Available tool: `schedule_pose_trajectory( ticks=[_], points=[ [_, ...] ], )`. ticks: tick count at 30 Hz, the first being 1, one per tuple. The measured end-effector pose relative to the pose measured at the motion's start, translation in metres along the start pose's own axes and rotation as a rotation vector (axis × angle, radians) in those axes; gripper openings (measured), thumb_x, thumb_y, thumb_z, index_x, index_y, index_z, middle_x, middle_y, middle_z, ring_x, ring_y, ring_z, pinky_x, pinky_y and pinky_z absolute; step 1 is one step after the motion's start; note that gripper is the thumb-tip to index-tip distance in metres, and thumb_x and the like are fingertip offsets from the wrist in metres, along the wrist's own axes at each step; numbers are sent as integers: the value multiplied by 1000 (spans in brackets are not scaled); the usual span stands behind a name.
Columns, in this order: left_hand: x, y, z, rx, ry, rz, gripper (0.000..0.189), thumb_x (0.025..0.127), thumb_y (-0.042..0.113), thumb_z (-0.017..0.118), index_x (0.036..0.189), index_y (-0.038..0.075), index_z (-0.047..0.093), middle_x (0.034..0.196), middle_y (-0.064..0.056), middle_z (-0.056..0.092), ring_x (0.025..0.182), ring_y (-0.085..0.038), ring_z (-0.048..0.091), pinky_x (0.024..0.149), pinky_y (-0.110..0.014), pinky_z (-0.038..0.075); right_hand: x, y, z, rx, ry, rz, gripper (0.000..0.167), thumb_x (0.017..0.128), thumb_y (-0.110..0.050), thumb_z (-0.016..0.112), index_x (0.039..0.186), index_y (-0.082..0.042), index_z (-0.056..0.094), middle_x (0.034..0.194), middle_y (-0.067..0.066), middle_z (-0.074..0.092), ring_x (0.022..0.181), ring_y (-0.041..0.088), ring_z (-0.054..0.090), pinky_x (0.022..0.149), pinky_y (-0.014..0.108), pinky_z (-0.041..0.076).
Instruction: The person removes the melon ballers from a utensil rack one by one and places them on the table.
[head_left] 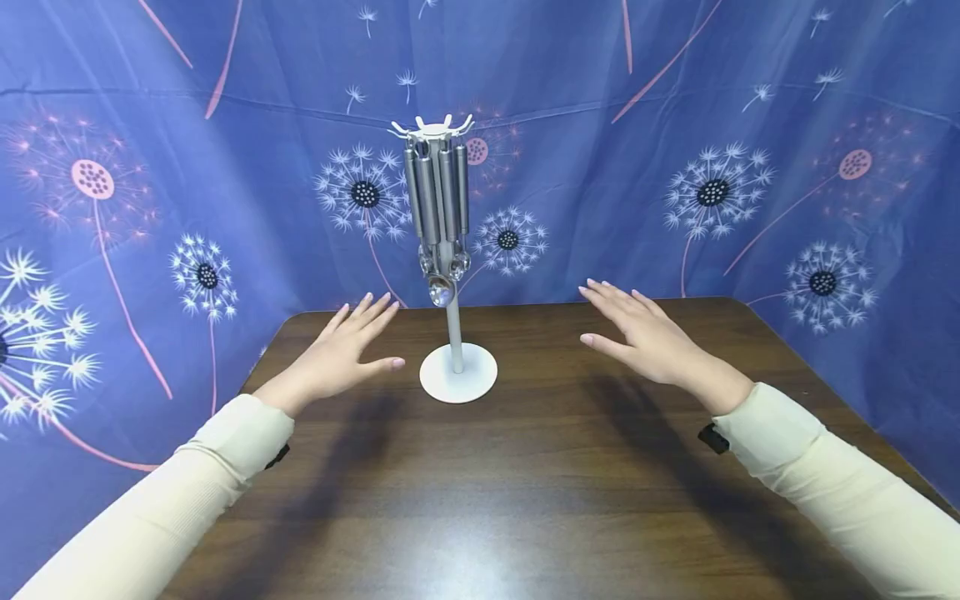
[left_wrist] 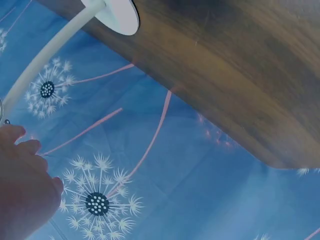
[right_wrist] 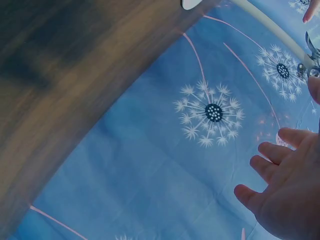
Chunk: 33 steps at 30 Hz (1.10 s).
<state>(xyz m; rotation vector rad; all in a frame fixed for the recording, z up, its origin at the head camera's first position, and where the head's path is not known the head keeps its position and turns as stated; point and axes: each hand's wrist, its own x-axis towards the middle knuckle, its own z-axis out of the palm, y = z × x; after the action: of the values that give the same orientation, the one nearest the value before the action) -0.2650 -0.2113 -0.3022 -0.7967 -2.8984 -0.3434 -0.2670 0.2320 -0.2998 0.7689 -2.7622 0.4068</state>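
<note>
A white stand with a round base and a ring of upturned hooks stands upright toward the back of the table. Several metal utensils hang from it, long grey handles up and shiny rounded ends down. To the left of the stand, my left hand is held over the table, fingers straight and thumb apart, holding nothing. My right hand hovers farther off on the right, likewise spread and holding nothing. Both wrist views catch the stand's pole beyond the fingers.
The brown wooden table has its back edge close to a blue dandelion-print cloth that hangs behind and at both sides. Pale sleeves cover my forearms, with a dark strap piece under the right cuff.
</note>
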Motion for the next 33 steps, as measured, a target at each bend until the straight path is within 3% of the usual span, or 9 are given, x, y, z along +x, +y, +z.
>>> schedule_pose_trajectory(
  ticks=[9,16,20,24,30,33],
  points=[
    [9,-5,-23,-84,-12,10,84,95,53,53,157,16,10,164,-4,8,151,-26,-3,123,-49,-1,13,-3,-8,9,26,-28,66,99,-50,46,155,-24,22,161,2,23,148,29,21,120,54,12],
    [14,-10,-41,-240,-32,-61,74,100,48,45,157,20,7,164,-8,3,151,-30,-1,120,-59,8,22,-9,-15,54,53,-69,62,102,-41,46,155,-20,23,160,5,26,147,29,25,120,53,16],
    [19,-7,-53,-306,-40,-77,69,103,44,39,157,15,7,163,-14,5,150,-35,3,120,-58,8,27,-12,-20,62,61,-85,60,102,-38,47,154,-17,25,159,7,28,145,32,27,118,56,19],
    [24,-3,-68,-434,-50,-95,67,105,40,36,157,13,4,163,-13,4,150,-35,3,121,-56,8,33,-15,-29,72,62,-90,59,102,-37,47,154,-17,26,157,8,31,144,33,29,117,55,23],
    [34,0,-86,-687,-6,-116,66,104,39,36,157,16,4,164,-7,7,150,-30,5,121,-55,5,40,-21,-39,114,68,-72,58,103,-38,46,154,-18,27,156,9,33,144,31,30,117,52,25],
    [40,1,-94,-821,4,-104,65,105,37,35,157,16,3,164,-5,7,151,-25,2,123,-49,1,43,-25,-42,137,70,-64,57,103,-39,45,153,-19,27,156,9,32,145,30,29,118,52,25]
  ],
)
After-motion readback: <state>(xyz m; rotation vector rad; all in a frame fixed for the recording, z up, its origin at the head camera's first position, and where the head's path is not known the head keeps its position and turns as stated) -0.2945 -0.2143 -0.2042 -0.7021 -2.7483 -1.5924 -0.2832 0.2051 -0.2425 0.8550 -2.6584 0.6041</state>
